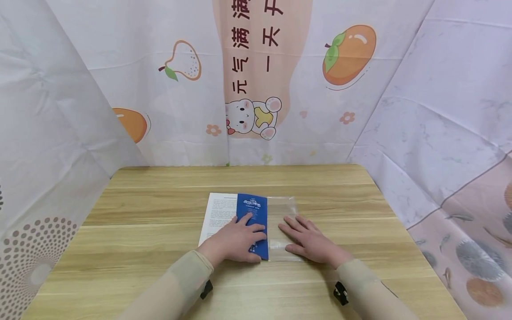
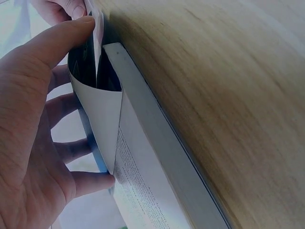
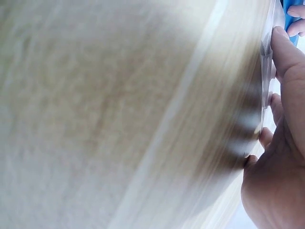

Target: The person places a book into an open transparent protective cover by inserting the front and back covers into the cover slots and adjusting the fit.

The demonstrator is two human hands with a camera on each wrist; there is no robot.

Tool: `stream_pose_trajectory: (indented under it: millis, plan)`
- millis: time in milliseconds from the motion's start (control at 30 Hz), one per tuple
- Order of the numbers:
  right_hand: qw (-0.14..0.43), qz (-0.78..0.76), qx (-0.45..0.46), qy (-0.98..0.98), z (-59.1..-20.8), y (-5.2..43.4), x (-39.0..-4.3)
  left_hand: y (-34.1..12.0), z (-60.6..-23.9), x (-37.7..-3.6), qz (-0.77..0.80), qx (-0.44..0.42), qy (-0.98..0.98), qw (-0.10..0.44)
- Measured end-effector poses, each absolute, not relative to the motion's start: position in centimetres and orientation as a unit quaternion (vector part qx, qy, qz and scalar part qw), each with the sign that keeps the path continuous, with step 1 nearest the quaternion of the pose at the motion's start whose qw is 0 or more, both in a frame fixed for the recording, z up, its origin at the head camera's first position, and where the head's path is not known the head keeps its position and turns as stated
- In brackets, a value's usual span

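Observation:
An open book lies on the wooden table (image 1: 160, 231), its white text page (image 1: 218, 213) showing at the left. Its blue cover (image 1: 252, 206) is folded over beside the page. My left hand (image 1: 240, 240) lies on the blue cover. In the left wrist view the cover (image 2: 102, 114) curls into a loop between my left hand's (image 2: 28, 143) thumb and fingers. A clear plastic sleeve (image 1: 282, 209) lies against the cover's right edge. My right hand (image 1: 308, 240) rests flat on it with straight fingers. In the right wrist view my right hand's (image 3: 279, 181) thumb touches the plastic's edge (image 3: 265, 57).
Printed cloth backdrops (image 1: 280, 89) stand close around the table at the back and both sides. Bare wood (image 3: 119, 119) stretches to the left, right and front of the book. Beige sleeves (image 1: 188, 280) cover both forearms.

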State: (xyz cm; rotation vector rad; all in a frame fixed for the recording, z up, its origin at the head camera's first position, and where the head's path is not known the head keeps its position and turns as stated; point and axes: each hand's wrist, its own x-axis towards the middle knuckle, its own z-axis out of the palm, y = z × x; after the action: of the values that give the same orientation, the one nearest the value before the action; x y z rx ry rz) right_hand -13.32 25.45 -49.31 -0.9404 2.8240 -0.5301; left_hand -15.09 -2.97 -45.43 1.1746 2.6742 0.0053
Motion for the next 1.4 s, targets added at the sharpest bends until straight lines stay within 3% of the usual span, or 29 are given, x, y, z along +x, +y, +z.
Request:
stream_pose_trajectory:
  millis: [1400]
  plan:
    - [0.086, -0.168, -0.294, 0.937, -50.2, 25.7, -13.6, -2.0, -46.1, -14.5, -0.02, 0.381, 0.92, 0.09]
